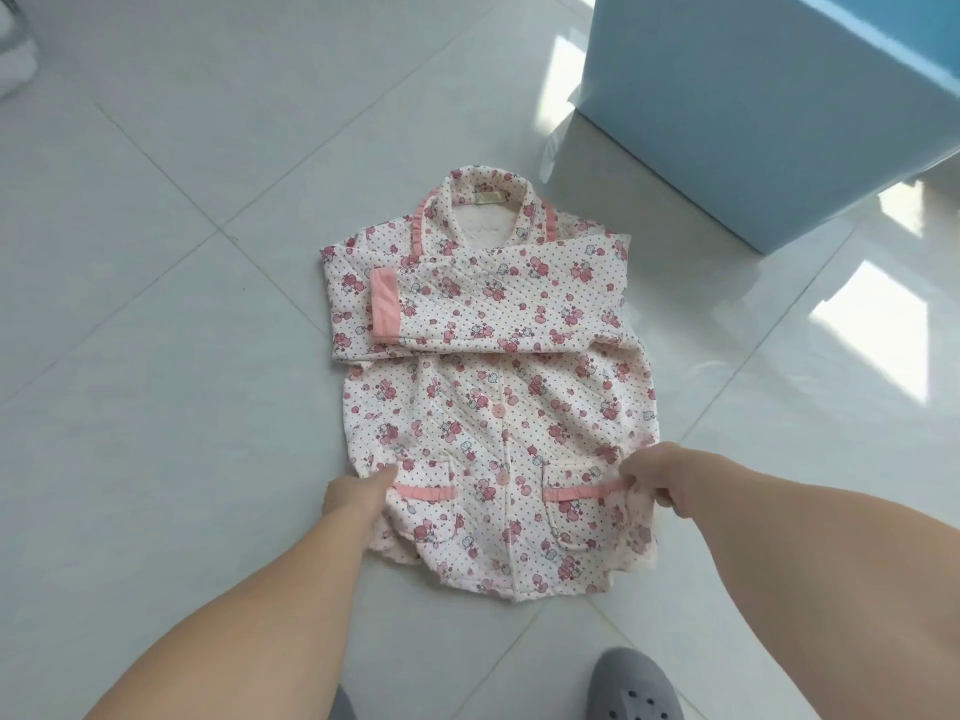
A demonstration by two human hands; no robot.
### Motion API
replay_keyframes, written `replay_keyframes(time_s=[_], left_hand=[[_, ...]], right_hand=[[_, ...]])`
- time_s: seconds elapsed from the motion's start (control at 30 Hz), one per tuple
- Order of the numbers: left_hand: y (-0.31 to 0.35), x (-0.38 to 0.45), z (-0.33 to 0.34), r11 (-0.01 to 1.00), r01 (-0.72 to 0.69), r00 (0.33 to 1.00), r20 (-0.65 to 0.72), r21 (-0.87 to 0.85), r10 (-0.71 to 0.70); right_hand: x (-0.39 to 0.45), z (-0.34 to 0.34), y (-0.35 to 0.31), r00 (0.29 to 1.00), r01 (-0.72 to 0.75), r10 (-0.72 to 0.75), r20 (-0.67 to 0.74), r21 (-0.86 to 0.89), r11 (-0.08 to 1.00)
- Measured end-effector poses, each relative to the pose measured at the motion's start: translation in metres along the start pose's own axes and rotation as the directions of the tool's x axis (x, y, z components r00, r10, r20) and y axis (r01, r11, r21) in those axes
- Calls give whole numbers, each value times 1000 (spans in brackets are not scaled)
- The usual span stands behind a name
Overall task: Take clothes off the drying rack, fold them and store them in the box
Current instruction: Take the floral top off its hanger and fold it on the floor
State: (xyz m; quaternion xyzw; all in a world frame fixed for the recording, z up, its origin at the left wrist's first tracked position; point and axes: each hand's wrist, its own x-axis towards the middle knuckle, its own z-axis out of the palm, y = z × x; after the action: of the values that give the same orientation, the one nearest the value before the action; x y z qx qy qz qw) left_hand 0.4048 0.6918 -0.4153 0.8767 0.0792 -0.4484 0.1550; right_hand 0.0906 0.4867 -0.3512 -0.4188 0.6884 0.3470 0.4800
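Far left, top corner: a sliver of white cloth [15, 65] bunched against the frame edge, too cropped to identify. Beneath everything, pale glossy floor tiles [156, 304] with thin grout lines and bright window glare toward the right.

Centre: a quilted pyjama top [493, 387], spread flat on the tiles, front side up, collar pointing away. Cream fabric, dotted in red and scattered with pink floral clusters; stitched diagonal quilting lines, soft and padded in look. Both sleeves folded across the chest, the upper one ending in a ribbed pink cuff [386, 304] at the left. Pink ruffled trim along the collar, a button placket down the middle, two rounded patch pockets near the hem (each with a pink band across its top).

Lower left: left hand [353, 493] at the garment's left edge beside the left pocket, thumb curled over the cloth, pinching the side seam; remaining fingers tucked beneath, hidden. Lower right: right hand [657, 480] at the opposite edge beside the right pocket, fingers [636, 472] curled and gripping a gathered fold of fabric, lifted slightly off the floor.

Bottom: a grey perforated clog [631, 685], rubbery.

Upper right: a light blue box [779, 106], smooth flat sides, standing apart from the top, just beyond its right shoulder.
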Motion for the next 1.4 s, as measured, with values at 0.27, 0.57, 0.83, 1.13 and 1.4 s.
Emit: replay_keyframes(time_s=[0.27, 0.57, 0.83, 1.13, 1.4], left_hand=[[73, -27, -39, 980, -163, 986, 23, -116, 167], [40, -84, -58, 987, 71, 908, 400, 147, -125], [46, -117, -105, 732, 100, 725, 455, 674, -517], [151, -92, -128, 919, 130, 877, 476, -373, 69], [170, -32, -88, 798, 0, 949, 252, -603, 191]], right_hand=[[-14, -34, -46, 986, 167, -145, -87, 636, 753], [-54, -4, -4, 973, -54, -19, 230, 306, 951], [-109, -32, 15, 936, -133, 181, 301, -175, 976], [-96, -81, -58, 983, 101, -179, -28, 904, 416], [-41, -55, -95, 906, 423, -181, -383, 837, 348]])
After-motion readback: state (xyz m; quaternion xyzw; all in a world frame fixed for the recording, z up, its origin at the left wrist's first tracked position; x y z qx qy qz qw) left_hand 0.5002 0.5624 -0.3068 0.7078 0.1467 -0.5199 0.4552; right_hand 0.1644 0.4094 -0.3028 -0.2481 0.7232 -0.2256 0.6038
